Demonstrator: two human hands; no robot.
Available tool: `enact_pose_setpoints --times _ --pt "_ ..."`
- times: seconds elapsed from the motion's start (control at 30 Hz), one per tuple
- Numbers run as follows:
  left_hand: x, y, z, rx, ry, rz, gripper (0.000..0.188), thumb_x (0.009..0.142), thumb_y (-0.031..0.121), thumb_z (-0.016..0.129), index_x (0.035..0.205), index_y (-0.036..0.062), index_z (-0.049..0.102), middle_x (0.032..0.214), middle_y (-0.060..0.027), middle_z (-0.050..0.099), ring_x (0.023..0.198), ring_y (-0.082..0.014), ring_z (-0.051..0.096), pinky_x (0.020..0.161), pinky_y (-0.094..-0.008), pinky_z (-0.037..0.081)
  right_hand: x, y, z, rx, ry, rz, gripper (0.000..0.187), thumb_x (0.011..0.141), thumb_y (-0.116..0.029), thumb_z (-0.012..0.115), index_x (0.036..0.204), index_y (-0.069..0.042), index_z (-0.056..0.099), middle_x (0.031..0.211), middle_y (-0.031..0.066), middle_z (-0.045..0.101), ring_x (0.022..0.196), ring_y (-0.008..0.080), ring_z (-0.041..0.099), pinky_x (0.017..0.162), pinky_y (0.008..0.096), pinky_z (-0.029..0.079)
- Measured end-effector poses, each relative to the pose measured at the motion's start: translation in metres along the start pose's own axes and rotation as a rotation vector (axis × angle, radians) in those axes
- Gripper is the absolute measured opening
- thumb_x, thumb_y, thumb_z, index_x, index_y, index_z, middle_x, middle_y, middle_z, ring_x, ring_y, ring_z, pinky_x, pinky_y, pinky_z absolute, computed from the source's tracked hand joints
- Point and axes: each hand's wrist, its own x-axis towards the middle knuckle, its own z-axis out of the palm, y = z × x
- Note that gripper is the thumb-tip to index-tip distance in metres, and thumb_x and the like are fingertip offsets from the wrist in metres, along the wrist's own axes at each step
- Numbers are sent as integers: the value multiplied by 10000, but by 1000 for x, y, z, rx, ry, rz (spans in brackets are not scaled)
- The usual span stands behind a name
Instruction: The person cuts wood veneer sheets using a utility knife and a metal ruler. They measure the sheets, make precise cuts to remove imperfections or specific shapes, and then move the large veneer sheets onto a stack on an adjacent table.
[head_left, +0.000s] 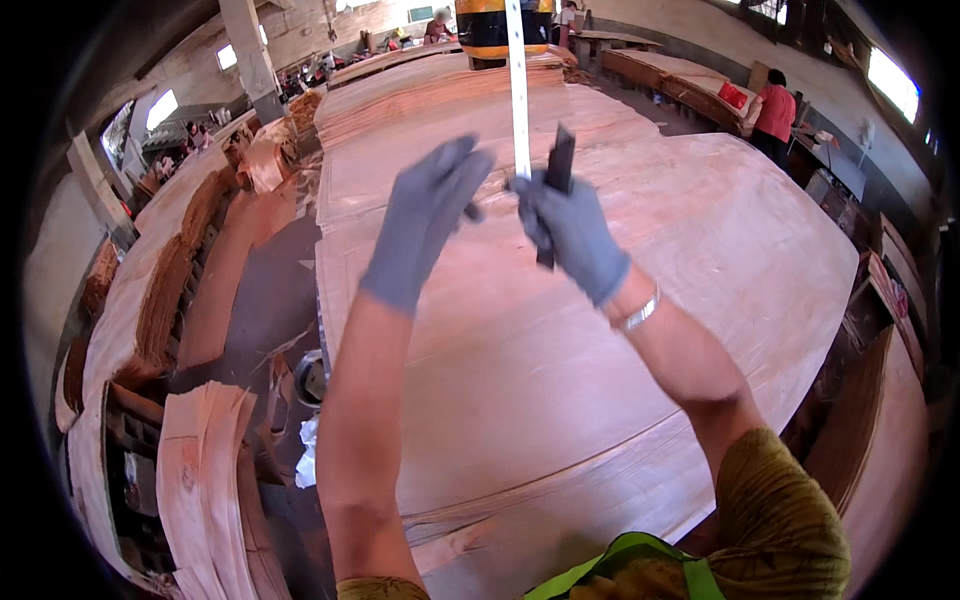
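My left hand [428, 215], in a grey glove, is raised over the wood veneer sheets [560, 350]. Its fingers are stretched out and slightly blurred, with no held thing showing in them. Just to its right, my right hand [580, 225], also gloved, is closed around a dark, flat, blade-like tool [561, 160] that sticks out above and below the fist. A white strip [519, 95] with a row of small marks runs from the top of the view down to the right fingertips. Whether the fingers pinch its end cannot be made out.
A yellow and black object [490, 30] stands at the far end of the veneer. Stacked veneer [150, 270] lines the left side, with more sheets [870, 420] at right. A person in a red top [775, 115] stands at a far-right bench. A pillar [250, 60] rises far left.
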Motion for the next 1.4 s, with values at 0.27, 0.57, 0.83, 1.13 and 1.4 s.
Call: enact_pose_setpoints --times 0.27,0.57,0.83,1.13,1.4 --pt "-1 60 27 -197 -259 125 279 910 230 508 1036 7 617 800 -13 583 561 -17 422 443 -147 278 -115 18 -50 6 -93 233 211 880 -230 629 954 -33 616 598 -5 507 439 40 385 387 187 298" --pt "-92 86 52 -548 18 43 254 897 147 529 1059 -41 584 808 -13 626 619 -35 537 487 -151 379 -197 16 -102 -18 200 175 266 921 -207 489 1095 -47 611 746 36 654 419 51 397 381 206 333" --pt "-277 84 103 -425 -173 -174 259 902 113 533 1145 26 558 979 -41 667 601 -49 482 525 -171 389 -320 -9 -71 -316 122 -399 191 854 -45 622 1038 2 635 708 1 611 528 1 406 467 164 334" --pt "-439 59 100 -281 11 -457 223 881 74 564 1088 -4 596 942 -71 660 645 -71 527 581 -196 457 -461 44 -60 -244 -266 236 125 892 -107 571 829 0 585 672 25 571 616 69 533 554 204 438" --pt "-613 -127 32 189 -98 -439 257 849 132 592 1087 35 608 1016 -127 649 835 -214 637 714 -329 507 -566 110 -61 35 -117 720 152 872 -158 627 879 -13 582 623 -5 513 514 79 484 477 218 394"
